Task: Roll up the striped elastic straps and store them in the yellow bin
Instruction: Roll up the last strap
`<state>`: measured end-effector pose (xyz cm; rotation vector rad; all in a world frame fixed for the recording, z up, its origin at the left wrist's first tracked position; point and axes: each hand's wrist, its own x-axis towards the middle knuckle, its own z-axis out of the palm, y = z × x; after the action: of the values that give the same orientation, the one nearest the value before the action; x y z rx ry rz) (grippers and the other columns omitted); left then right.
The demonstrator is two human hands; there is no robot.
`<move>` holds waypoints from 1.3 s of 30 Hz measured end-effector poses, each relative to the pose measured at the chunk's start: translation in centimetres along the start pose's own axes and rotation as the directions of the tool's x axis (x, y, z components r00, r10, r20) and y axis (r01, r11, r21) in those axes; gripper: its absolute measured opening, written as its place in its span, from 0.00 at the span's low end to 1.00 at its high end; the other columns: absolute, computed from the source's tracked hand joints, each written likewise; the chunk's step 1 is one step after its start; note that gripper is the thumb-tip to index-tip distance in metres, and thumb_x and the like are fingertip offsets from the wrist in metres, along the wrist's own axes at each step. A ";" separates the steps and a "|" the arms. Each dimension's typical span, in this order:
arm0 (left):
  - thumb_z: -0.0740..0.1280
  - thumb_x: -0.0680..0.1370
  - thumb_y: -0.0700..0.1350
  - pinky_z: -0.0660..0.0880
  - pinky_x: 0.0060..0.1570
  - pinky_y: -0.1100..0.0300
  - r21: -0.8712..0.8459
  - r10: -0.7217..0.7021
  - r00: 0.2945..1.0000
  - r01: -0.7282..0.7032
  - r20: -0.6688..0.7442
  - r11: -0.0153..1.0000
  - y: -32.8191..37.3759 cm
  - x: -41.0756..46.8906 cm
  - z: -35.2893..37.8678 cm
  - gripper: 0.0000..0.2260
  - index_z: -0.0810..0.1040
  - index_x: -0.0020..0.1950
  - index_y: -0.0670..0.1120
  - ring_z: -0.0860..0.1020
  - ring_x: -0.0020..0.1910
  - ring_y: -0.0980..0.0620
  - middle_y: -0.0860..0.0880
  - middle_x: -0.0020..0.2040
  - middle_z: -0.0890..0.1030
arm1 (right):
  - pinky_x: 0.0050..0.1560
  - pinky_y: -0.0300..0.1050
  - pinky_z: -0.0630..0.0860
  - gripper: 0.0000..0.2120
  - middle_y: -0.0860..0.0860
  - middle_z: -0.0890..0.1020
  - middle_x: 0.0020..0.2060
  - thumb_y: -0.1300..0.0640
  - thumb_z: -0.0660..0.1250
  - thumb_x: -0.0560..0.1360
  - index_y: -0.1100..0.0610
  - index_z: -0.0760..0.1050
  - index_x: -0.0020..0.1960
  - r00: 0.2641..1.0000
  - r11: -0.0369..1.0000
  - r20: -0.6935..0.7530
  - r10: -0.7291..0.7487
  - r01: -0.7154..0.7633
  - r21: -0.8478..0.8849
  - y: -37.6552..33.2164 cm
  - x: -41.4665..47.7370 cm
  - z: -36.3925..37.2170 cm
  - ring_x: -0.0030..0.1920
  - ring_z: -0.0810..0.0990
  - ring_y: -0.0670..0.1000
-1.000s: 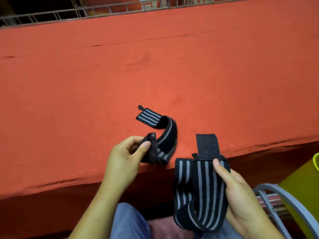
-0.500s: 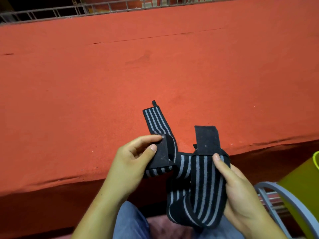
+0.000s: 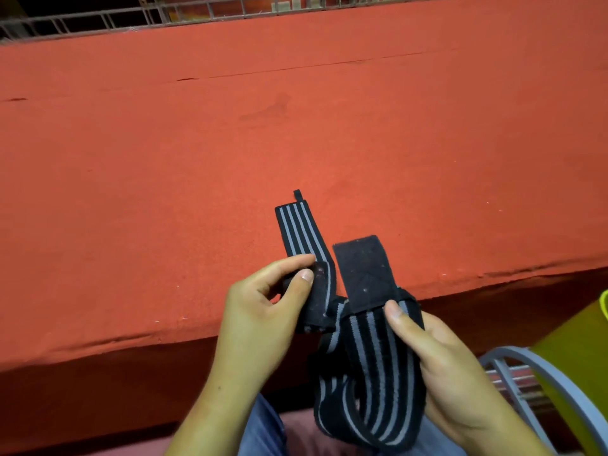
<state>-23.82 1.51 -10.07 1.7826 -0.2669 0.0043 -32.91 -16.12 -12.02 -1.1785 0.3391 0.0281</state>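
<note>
Red felt covers the worktop (image 3: 164,192) ahead of us, and we sit low at its near edge. Closest in, over our jeans (image 3: 260,429), the right hand (image 3: 441,366) grips the looped strap (image 3: 371,373). Its thumb presses on the stripes and its fingers curl beneath. The loop sags toward our lap, and its plain black tab (image 3: 362,268) stands up over the worktop's edge.

Just to the left, the left hand (image 3: 260,311) pinches the black end of the long strap (image 3: 296,232) between thumb and forefinger. That strap runs away from us, leaning slightly left, with its striped free end over the felt beyond the fingers. Whether it rests there we cannot tell.

Both straps are black with grey lengthwise stripes. Where they cross between the hands, we cannot tell whether they touch or tangle. We judge that rolling would start at the pinched end and travel along that far-pointing axis.

Low at our right, beside a grey chair frame (image 3: 513,352), sits the bin (image 3: 579,350), nearer the right hand. Farthest off, a metal rail (image 3: 197,11) edges the worktop.
</note>
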 end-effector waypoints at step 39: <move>0.72 0.80 0.49 0.74 0.48 0.57 -0.183 -0.089 0.907 0.178 0.412 0.967 0.1 -1.1 0.2 0.18 0.78 0.70 0.52 0.80 0.40 0.55 0.50 0.38 0.83 | 0.54 0.37 0.80 0.12 0.45 0.89 0.51 0.41 0.69 0.78 0.41 0.86 0.57 0.931 0.870 0.066 -0.358 0.358 -0.339 -0.4 0.0 -0.2 0.52 0.85 0.40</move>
<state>-24.97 1.49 -10.16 1.5667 -0.4216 -0.4789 -32.91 -16.50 -11.74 -1.5785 0.1091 -0.2467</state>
